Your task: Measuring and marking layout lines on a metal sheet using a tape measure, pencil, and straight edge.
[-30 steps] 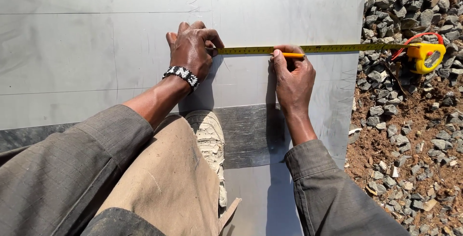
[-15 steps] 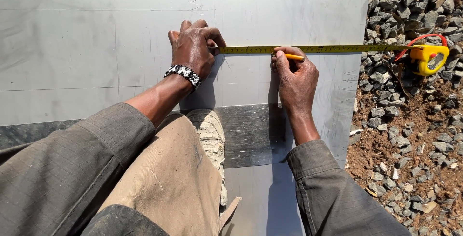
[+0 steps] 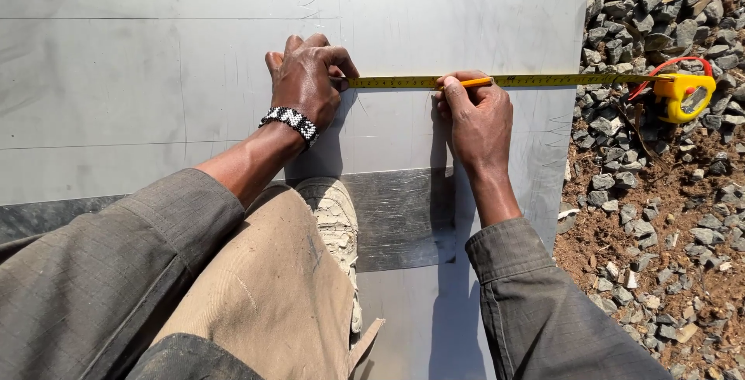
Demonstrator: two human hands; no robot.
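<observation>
A yellow tape measure blade (image 3: 543, 80) is stretched across the grey metal sheet (image 3: 155, 77) toward its right edge, its yellow case (image 3: 684, 97) lying on the gravel (image 3: 660, 15) beyond. The blade's end is pinned by the closed left hand (image 3: 306, 81). An orange pencil (image 3: 472, 83) is gripped in the right hand (image 3: 475, 120) against the blade.
</observation>
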